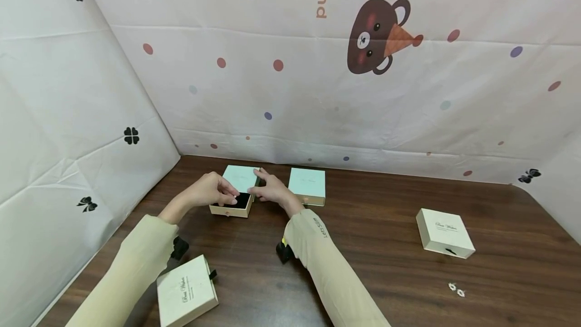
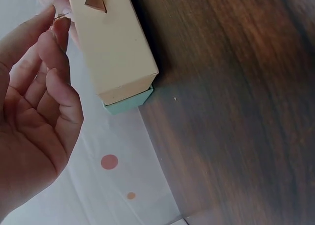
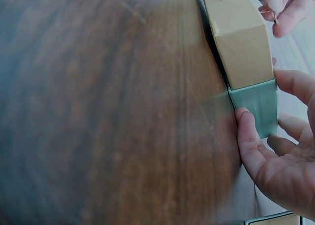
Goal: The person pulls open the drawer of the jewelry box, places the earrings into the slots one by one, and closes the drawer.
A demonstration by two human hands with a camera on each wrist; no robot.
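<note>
My left hand (image 1: 211, 191) pinches a small earring (image 2: 60, 16) with a thin gold post between thumb and fingertip. It hangs over the pulled-out cream drawer (image 1: 235, 212), whose inside is black. The drawer's mint sleeve (image 1: 239, 175) lies behind it on the table, near the back wall. My right hand (image 1: 274, 191) grips this sleeve at its right side, the thumb (image 3: 245, 117) low on the side wall and the fingers over the top. A small ribbon tab (image 2: 95, 0) sticks out of the drawer front.
Just right of my right hand sits another mint box (image 1: 307, 183). A cream box (image 1: 187, 289) with a black tab lies near my left forearm, and another cream box (image 1: 445, 232) is at the right. Two small white flower-like pieces (image 1: 456, 289) lie in front of that one.
</note>
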